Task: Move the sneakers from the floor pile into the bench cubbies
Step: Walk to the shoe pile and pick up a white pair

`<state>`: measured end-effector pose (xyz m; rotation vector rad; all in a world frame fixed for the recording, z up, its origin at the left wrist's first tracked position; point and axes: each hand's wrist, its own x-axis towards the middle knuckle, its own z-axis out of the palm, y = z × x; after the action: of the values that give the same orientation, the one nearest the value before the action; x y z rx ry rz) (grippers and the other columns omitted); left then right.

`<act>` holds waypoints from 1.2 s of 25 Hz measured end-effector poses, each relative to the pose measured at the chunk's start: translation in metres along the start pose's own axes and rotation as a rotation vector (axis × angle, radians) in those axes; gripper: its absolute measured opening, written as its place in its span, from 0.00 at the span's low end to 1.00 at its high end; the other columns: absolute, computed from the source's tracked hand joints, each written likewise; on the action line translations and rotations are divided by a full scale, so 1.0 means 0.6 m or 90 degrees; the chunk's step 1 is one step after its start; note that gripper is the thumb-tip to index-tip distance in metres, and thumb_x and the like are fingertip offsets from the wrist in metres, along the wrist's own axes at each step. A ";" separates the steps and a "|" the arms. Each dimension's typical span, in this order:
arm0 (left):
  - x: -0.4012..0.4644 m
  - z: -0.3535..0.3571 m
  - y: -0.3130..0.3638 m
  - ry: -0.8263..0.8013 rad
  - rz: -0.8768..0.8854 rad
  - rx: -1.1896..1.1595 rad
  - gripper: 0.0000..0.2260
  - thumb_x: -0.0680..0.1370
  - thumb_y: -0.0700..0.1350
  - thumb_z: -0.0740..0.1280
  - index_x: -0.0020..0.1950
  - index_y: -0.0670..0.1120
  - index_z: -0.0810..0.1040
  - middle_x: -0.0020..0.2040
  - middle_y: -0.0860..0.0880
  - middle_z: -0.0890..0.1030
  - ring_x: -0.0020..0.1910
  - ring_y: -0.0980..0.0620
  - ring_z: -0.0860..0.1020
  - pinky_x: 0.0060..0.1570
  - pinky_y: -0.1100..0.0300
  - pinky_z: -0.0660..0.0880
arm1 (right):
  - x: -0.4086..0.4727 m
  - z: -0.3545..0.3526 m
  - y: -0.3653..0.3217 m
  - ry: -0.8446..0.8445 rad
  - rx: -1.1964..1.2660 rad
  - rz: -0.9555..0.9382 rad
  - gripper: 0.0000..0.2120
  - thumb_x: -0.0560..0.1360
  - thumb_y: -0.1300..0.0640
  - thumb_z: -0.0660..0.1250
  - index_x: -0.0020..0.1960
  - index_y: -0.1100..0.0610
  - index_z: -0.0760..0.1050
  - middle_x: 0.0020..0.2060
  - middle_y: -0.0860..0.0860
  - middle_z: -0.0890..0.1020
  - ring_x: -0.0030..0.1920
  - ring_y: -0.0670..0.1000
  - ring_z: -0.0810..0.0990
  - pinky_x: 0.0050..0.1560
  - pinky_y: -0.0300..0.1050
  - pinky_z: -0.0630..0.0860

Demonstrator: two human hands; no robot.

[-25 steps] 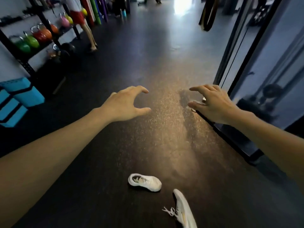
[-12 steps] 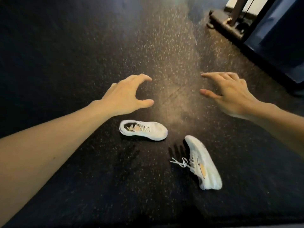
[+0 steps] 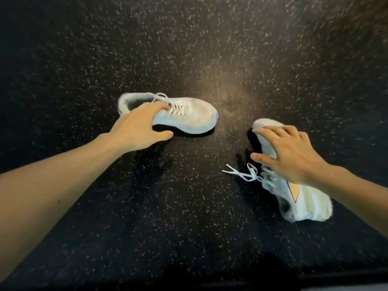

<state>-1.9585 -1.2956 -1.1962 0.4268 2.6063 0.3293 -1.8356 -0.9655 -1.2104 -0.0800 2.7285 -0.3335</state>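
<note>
Two white sneakers lie on the dark speckled floor (image 3: 189,49). The left sneaker (image 3: 189,116) stands upright with its toe pointing right. My left hand (image 3: 136,131) reaches over its heel opening; the fingertips touch the collar and laces, and the thumb is spread below, apart from the sole. The right sneaker (image 3: 304,204) lies on its side, toe pointing away, with a gold logo facing up and loose laces (image 3: 241,173) trailing left. My right hand (image 3: 294,156) is spread over its middle and forefoot, fingers laid across it and the thumb at its left edge. No bench or cubbies are in view.
Only rubber gym flooring surrounds the two shoes. A dark shadow band crosses the bottom of the view.
The view has tilted down and drawn closer to the floor. Both hands have dropped from above the floor onto the two sneakers; the machine frame at upper right has left the view.
</note>
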 end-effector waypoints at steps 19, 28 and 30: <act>-0.016 0.135 0.051 0.091 -0.056 0.027 0.09 0.79 0.48 0.61 0.47 0.53 0.60 0.39 0.49 0.69 0.36 0.44 0.68 0.35 0.50 0.66 | -0.109 0.126 0.096 0.077 -0.152 -0.007 0.39 0.67 0.47 0.66 0.72 0.65 0.61 0.75 0.63 0.50 0.75 0.64 0.49 0.67 0.70 0.57; -0.073 0.194 0.140 0.053 -0.038 -0.069 0.09 0.80 0.49 0.60 0.50 0.52 0.59 0.41 0.50 0.71 0.39 0.41 0.73 0.36 0.51 0.66 | -0.122 0.091 0.158 0.048 0.043 0.268 0.34 0.73 0.70 0.57 0.75 0.51 0.51 0.76 0.52 0.52 0.66 0.65 0.67 0.48 0.61 0.75; -0.077 0.203 0.141 0.023 -0.081 -0.040 0.15 0.80 0.52 0.61 0.62 0.49 0.59 0.43 0.47 0.76 0.42 0.40 0.77 0.37 0.52 0.67 | -0.127 0.098 0.144 0.059 0.110 0.275 0.28 0.76 0.66 0.56 0.74 0.52 0.54 0.74 0.54 0.60 0.64 0.64 0.71 0.56 0.60 0.73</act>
<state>-1.8400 -1.2150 -1.2558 0.2348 2.6352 0.3779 -1.7432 -0.8865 -1.2555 0.5753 2.6987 -0.4494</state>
